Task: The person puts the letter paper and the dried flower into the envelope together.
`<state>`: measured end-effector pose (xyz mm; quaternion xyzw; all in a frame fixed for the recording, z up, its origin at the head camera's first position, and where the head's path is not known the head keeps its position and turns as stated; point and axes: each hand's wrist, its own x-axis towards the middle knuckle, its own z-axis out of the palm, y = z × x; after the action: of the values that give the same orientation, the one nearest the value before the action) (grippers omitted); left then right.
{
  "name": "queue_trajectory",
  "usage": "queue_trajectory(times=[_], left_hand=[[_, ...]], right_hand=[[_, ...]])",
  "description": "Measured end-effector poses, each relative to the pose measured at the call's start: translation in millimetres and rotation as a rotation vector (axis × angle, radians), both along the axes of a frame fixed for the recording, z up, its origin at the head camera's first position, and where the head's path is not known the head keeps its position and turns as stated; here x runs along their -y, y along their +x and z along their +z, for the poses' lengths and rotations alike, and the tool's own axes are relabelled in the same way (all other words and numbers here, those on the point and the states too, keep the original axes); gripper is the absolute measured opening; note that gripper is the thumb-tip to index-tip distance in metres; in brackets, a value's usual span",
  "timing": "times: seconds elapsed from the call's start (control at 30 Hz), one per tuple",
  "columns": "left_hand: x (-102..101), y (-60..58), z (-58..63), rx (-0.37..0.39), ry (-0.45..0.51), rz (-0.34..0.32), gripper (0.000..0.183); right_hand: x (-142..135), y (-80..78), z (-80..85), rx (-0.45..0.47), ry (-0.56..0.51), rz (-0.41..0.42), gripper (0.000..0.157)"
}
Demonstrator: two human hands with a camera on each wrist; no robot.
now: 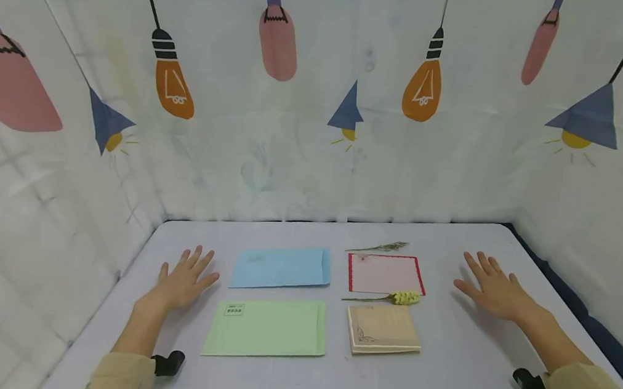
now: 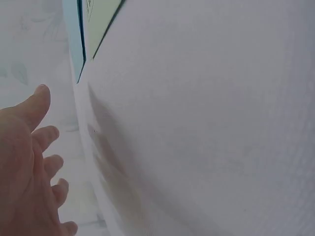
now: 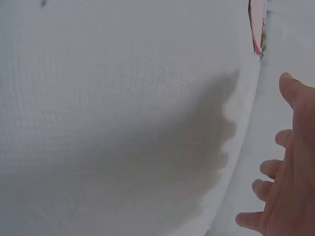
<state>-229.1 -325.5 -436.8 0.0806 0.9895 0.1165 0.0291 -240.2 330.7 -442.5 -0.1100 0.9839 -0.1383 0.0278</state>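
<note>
My left hand (image 1: 178, 282), fingers spread, hovers over the left side of the table and holds nothing. Closest to it lie a blue envelope (image 1: 279, 269) and, nearer me, a green envelope (image 1: 266, 329) with a small printed box at its corner. Over the right side hovers my right hand (image 1: 494, 291), spread and bare too. Left of it is a pink card with a red border (image 1: 385, 275). A dried sprig (image 1: 390, 246) lies behind the card, and a yellow flower stem (image 1: 405, 298) along its front edge. A beige notepad (image 1: 383, 329) with a scroll ornament lies nearest me.
A white cloth covers the table (image 1: 267, 388). White curtains (image 1: 291, 174) printed with hanging lamps and bulbs rise behind and at both sides. Dark fabric (image 1: 585, 311) runs along the right table edge. Black wrist mounts (image 1: 169, 364) protrude from the sleeves.
</note>
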Motion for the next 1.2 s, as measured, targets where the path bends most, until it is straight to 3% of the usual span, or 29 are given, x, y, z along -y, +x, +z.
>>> queue_trajectory(times=[0.37, 0.63, 0.97, 1.2], left_hand=[[-13.3, -7.0, 3.7, -0.031, 0.005, -0.017, 0.071], [-20.2, -6.4, 0.5, -0.064, 0.035, -0.017, 0.07], [-30.5, -0.7, -8.5, -0.12, 0.086, -0.065, 0.063], [-47.4, 4.2, -4.7, -0.139, 0.191, -0.085, 0.055]], right_hand=[[9.0, -3.5, 5.0, -0.092, -0.049, -0.01, 0.076], [13.7, -1.3, 2.3, -0.179, -0.143, 0.01, 0.055], [22.1, 3.2, -4.6, -0.182, -0.343, 0.035, 0.036], [30.7, 5.7, -5.1, -0.064, -0.56, 0.067, 0.038]])
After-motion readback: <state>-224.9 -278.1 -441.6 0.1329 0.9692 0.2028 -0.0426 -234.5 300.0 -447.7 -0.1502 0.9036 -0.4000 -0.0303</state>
